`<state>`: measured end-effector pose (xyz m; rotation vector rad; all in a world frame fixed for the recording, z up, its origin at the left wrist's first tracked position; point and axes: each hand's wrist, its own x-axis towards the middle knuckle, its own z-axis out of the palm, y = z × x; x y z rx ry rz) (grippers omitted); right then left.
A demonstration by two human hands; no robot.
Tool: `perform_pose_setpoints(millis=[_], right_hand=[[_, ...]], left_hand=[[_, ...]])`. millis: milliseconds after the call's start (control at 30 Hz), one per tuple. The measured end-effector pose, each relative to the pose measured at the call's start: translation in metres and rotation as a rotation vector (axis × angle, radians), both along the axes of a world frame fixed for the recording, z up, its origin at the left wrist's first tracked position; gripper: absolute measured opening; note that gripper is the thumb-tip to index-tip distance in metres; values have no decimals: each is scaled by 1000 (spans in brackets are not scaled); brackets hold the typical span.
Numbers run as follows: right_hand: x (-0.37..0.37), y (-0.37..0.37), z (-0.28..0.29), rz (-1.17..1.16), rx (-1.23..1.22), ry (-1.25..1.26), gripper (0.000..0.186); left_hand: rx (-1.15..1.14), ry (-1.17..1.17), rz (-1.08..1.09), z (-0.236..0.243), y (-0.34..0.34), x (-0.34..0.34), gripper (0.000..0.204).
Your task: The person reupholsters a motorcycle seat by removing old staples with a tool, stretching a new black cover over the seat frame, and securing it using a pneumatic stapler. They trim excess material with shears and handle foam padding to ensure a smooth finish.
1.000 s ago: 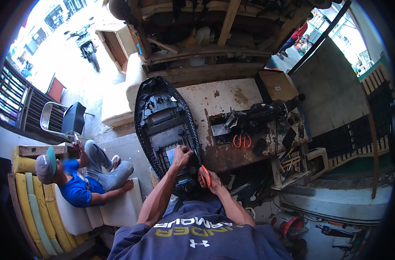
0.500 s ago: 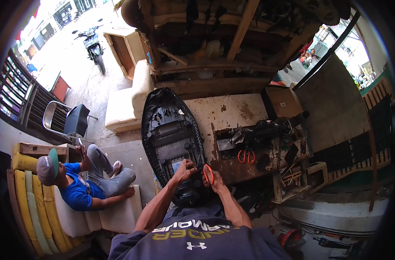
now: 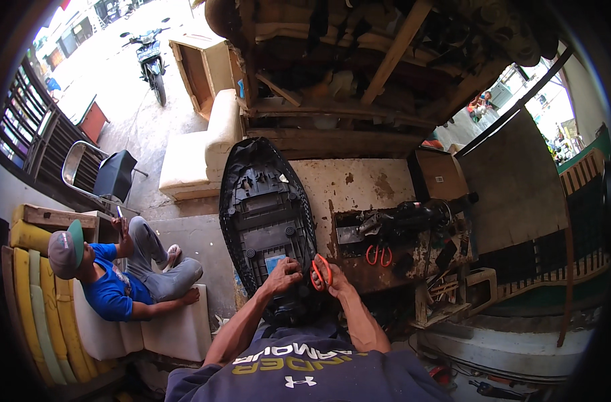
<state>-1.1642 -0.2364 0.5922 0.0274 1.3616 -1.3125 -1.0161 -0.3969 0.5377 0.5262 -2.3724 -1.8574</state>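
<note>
A black motorcycle seat (image 3: pixel 268 218) lies upside down in front of me, its plastic base facing up and black cover folded over the rim. My left hand (image 3: pixel 283 276) rests over the near part of the base, fingers curled together. Whatever it may pinch is hidden. Beside the seat's right edge, my right hand (image 3: pixel 333 279) is closed around scissors (image 3: pixel 317 273) with orange handles; their blades are hard to see. A blue patch (image 3: pixel 274 262) shows on the base by my left fingers.
Right of the seat, a worn table (image 3: pixel 379 175) bears a dark sewing machine (image 3: pixel 412 218) and another orange-handled tool (image 3: pixel 379 256). A person in blue (image 3: pixel 121 281) sits on cushions at left. Beyond stand a cream sofa piece (image 3: pixel 205 151), a chair (image 3: pixel 114 175) and a motorbike (image 3: pixel 151 67).
My right hand has turned, so the scissors' orange loops show more fully. The left hand has shifted slightly toward me. The whole view has also tilted a little.
</note>
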Motion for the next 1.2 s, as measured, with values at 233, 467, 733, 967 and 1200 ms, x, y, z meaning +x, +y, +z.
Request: perform_pose_setpoints(millis=[233, 467, 733, 967, 1200], right_hand=[[8, 37, 31, 139, -8, -292, 63], [14, 79, 49, 230, -165, -264, 65], [2, 5, -5, 102, 28, 107, 64], [-9, -14, -61, -38, -93, 270, 34], [-33, -44, -39, 15, -99, 108, 47]], left_hand=[[557, 62, 380, 4, -11, 8, 9], [1153, 77, 481, 30, -21, 23, 5], [986, -91, 390, 27, -7, 10, 2], [914, -140, 338, 40, -1, 15, 4], [906, -107, 349, 46, 1, 27, 8]])
